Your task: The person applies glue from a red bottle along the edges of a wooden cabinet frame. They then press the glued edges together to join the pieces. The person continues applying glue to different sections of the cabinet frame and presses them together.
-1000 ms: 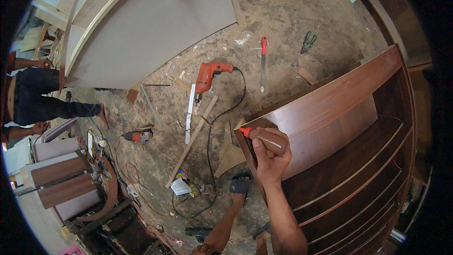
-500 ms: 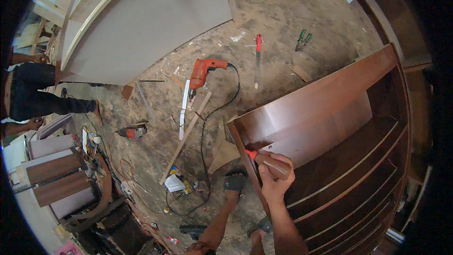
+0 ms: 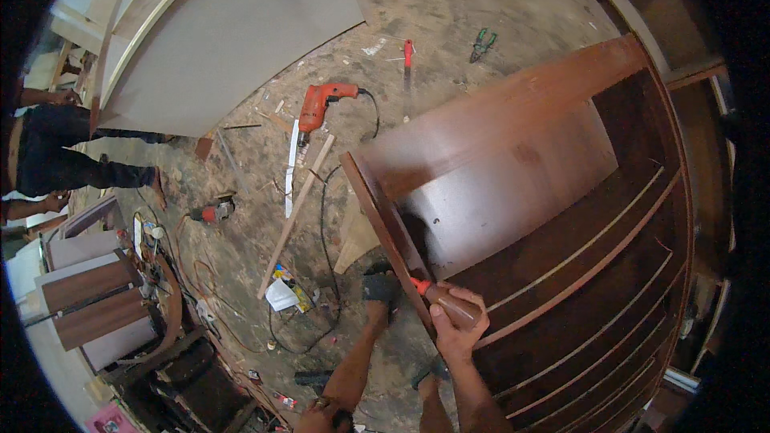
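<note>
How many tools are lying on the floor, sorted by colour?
Orange: 1, the drill
Red: 2, the small grinder and the red-handled screwdriver
Green: 1, the pliers
Total: 4

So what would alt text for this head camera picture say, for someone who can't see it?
Seen from above, a person's right hand holds a brown squeeze bottle with its red tip against the front edge of a dark wooden cabinet lying on a dusty workshop floor. An orange power drill, a wood strip and hand tools lie scattered nearby.
</note>
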The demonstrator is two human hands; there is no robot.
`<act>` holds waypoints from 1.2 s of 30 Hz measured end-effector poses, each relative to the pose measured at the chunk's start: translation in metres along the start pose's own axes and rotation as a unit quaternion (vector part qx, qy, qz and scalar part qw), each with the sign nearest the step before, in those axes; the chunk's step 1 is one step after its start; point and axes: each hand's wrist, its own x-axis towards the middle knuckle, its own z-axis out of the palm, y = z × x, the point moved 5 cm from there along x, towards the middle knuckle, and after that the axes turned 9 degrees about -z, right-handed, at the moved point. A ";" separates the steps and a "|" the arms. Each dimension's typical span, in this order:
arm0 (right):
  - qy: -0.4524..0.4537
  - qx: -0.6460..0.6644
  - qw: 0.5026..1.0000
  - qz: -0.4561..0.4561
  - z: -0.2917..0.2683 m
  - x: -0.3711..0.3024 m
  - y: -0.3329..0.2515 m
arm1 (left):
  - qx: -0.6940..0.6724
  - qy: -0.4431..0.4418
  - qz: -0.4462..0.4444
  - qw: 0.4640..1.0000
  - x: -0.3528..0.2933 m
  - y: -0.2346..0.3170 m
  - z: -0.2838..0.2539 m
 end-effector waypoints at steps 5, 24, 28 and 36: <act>0.000 0.008 1.000 -0.004 -0.041 -0.036 -0.006 | -0.001 -0.053 0.049 0.997 -0.004 0.027 0.001; 0.007 0.032 0.997 0.072 -0.207 -0.189 -0.032 | -0.123 0.149 -0.145 0.970 -0.092 -0.020 0.082; -0.002 -0.007 0.998 0.063 -0.248 -0.221 -0.035 | -0.097 0.186 -0.051 0.976 -0.097 -0.013 0.093; 0.002 -0.032 0.999 0.033 -0.310 -0.280 -0.052 | -0.150 0.144 -0.084 0.975 -0.127 -0.022 0.161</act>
